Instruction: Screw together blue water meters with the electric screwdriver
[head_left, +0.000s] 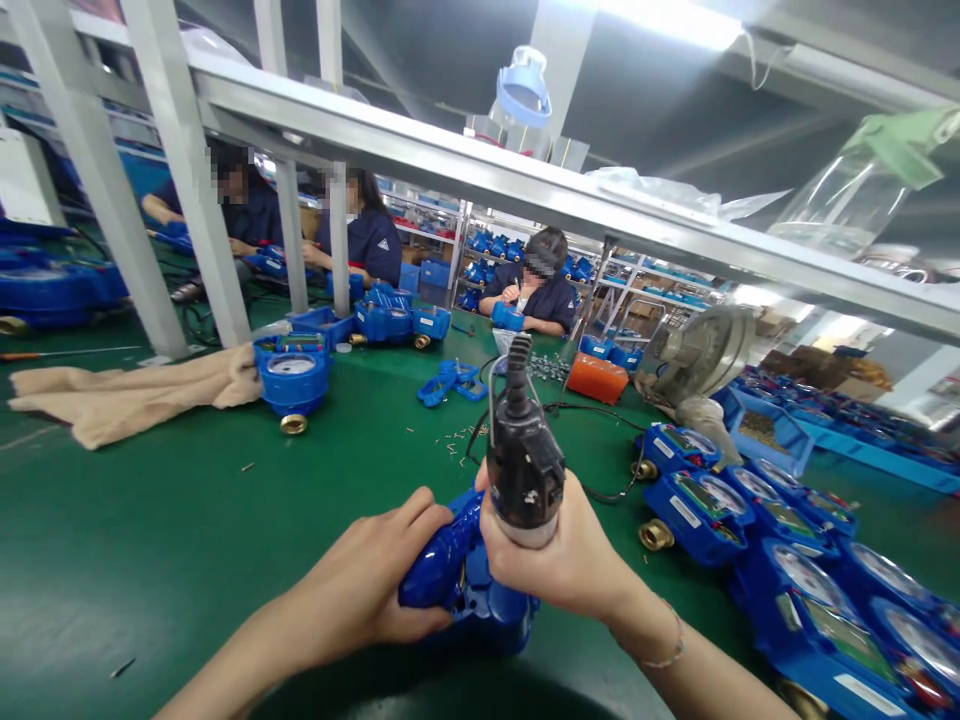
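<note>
Two clamped hands: left hand (367, 585) grips a stiff, heavy-looking blue water meter (469, 590) by its body, right hand (551, 555) an electric screwdriver (523, 455).

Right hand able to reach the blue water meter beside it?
Probably, once freed: the right hand grips an electric screwdriver, but the blue water meter lies close by, with only a black cable between them.
</note>
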